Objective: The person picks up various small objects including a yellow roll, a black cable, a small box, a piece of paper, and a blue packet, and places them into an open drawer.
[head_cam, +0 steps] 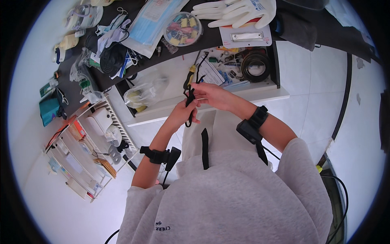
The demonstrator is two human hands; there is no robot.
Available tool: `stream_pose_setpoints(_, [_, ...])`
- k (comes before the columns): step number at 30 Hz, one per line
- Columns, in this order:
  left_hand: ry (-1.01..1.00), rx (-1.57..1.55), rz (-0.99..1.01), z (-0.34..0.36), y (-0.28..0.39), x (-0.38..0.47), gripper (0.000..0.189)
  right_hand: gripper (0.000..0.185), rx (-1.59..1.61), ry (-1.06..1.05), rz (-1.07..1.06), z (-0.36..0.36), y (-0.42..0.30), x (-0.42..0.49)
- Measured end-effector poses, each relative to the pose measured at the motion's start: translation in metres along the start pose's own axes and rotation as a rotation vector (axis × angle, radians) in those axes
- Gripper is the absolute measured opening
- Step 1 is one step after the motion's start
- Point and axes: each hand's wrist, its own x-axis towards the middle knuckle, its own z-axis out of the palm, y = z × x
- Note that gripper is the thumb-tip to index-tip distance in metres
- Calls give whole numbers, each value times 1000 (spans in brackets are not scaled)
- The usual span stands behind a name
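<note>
A bundled black cord (189, 99) with a loop at its lower end is in my hands, in front of the open drawer. My left hand (182, 113) grips the bundle from below, thumb across it. At its upper part, my right hand (210, 94) pinches the cord between thumb and forefinger, and its other fingers come close to my left thumb. Loose strands stick up past the fingertips. Just beyond, a yellow-and-black handled screwdriver (189, 76) lies in the white drawer (170, 113). My fingers hide part of the cord.
In the drawer are a clear plastic bag (146, 88), black tape rolls (255, 66) and small parts. The dark desk (146, 68) above bears a tub of binder clips (182, 29), white gloves (240, 12), a clipboard (245, 36) and face masks (149, 24). A rack (122, 128) stands left.
</note>
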Motion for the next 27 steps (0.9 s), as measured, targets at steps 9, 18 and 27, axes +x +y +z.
stream_pose_setpoints(9, [-148, 629, 175, 22, 23, -3, 33, 50, -248, 91, 47, 22, -9, -25])
stream_pose_setpoints(18, [212, 602, 414, 17, 66, -27, 28, 30, -341, 171, -152, 5, -28, -31])
stream_pose_setpoints(27, [68, 1047, 871, 26, 66, -15, 59, 31, -751, 107, -319, 8, -1, -33])
